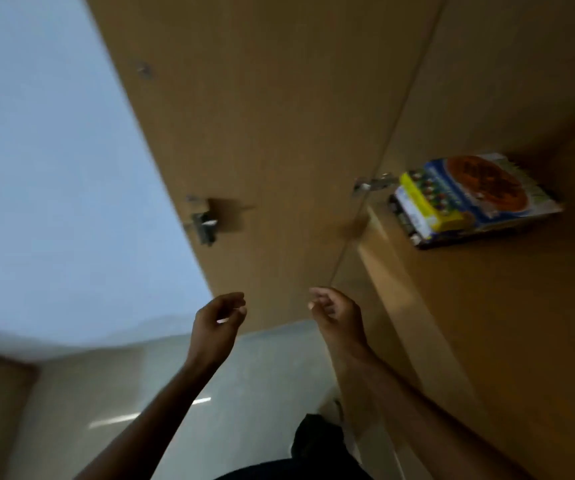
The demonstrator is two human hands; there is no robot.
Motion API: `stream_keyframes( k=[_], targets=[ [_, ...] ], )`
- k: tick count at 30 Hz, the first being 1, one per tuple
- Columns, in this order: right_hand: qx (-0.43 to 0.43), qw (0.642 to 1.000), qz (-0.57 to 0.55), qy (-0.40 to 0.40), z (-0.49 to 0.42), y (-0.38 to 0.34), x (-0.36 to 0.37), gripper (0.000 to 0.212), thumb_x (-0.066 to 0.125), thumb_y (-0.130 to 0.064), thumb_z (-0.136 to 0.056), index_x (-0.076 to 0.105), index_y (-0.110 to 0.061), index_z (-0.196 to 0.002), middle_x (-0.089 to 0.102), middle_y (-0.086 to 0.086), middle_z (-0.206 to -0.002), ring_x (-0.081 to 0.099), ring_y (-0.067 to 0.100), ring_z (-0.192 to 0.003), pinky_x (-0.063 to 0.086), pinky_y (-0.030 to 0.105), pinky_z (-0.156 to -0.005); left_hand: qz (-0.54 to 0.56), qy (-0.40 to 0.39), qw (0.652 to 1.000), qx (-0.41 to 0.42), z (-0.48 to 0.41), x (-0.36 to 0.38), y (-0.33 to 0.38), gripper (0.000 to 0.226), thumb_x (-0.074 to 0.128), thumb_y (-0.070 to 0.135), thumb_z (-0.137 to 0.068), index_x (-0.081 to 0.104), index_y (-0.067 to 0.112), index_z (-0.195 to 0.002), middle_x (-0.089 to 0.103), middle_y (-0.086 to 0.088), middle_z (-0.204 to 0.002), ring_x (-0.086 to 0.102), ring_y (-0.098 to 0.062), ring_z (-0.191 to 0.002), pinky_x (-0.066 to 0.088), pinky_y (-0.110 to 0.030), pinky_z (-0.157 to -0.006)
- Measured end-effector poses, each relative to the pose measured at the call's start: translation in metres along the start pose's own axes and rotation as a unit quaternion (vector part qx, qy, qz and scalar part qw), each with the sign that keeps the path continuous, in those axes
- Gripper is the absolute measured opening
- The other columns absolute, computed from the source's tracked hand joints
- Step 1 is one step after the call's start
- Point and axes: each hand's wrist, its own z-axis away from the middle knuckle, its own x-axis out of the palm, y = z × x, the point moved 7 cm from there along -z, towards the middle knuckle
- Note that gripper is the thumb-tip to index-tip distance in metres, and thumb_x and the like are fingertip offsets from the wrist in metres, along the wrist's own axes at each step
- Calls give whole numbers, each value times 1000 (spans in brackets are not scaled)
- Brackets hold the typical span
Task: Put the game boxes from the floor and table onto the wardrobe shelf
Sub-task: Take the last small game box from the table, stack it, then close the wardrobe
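My view is tilted and blurred by motion. Both my hands are raised in front of the open wardrobe door (262,133), and neither carries anything: the left hand (218,320) has its grip loosely curled, fingers bent toward the thumb around empty air, and the right hand (334,311) is likewise half-curled and empty. The two hands are near each other but apart. The game boxes (466,199) lie stacked flat on the wardrobe shelf (487,299), close to its front edge and just beside the door hinge (372,183); the top box is blue with an orange round picture and a yellow strip. A metal latch (204,223) sits on the door's inner face. Pale floor tiles (244,393) show below my forearms.
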Motion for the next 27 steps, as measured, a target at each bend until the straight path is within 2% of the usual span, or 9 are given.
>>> stream_keyframes(
  k=[2,6,11,13,17,21,23,24,27],
  targets=[
    [-14,999,6,-48,20,-11,51,23,64,-17,-89,69,-22,-110,67,-7,-90,63,2,-83,48,12,-70,9,28,999,-26,30,-49,-25,23,64,11,-90,69,21,-110,74,9,-101,67,0,-92,48,-19,-84],
    [-66,983,19,-168,78,-52,174,23,64,-12,-88,70,-18,-109,66,-9,-84,62,-1,-78,46,9,-69,44,133,988,-69,102,-170,-85,22,64,12,-91,69,23,-109,74,7,-100,68,-3,-95,48,-23,-88],
    [-109,941,44,-319,163,-107,313,20,64,-17,-88,69,-22,-107,67,-5,-83,64,7,-76,48,11,-68,90,284,947,-123,206,-295,-145,22,64,13,-91,69,30,-104,75,6,-101,69,-11,-100,50,-30,-92],
    [-131,917,61,-371,193,-130,357,20,64,-19,-88,69,-22,-108,67,-4,-84,65,9,-78,48,10,-67,102,339,925,-136,242,-329,-160,22,65,10,-90,68,28,-103,74,5,-100,69,-11,-98,52,-32,-92],
    [-177,849,90,-490,273,-169,466,21,65,-18,-88,70,-21,-109,66,-6,-82,63,6,-76,48,8,-67,132,470,857,-165,326,-402,-196,22,65,7,-89,68,23,-104,73,4,-96,69,-12,-93,54,-29,-88],
    [-211,787,100,-570,357,-194,561,21,66,-15,-87,70,-22,-107,66,-7,-80,61,0,-70,49,11,-66,164,555,793,-192,404,-461,-237,20,67,9,-89,69,23,-102,73,0,-97,69,-16,-95,56,-29,-87],
    [-231,746,112,-615,408,-206,609,20,66,-16,-87,70,-23,-106,67,-8,-81,61,0,-72,49,11,-67,167,597,756,-209,449,-493,-257,20,68,11,-89,70,21,-105,73,0,-97,69,-16,-95,55,-25,-84],
    [-242,714,121,-646,444,-210,636,20,66,-16,-87,69,-23,-106,68,-7,-82,62,2,-73,50,13,-69,173,630,725,-218,481,-509,-267,20,67,11,-89,70,20,-106,73,-1,-96,69,-16,-95,53,-22,-82],
    [-254,640,142,-711,529,-217,684,21,66,-17,-88,69,-24,-107,70,-2,-88,66,10,-82,56,23,-74,192,692,655,-236,551,-534,-281,20,66,11,-89,70,21,-106,72,-2,-96,67,-15,-94,52,-21,-80]
  ],
)
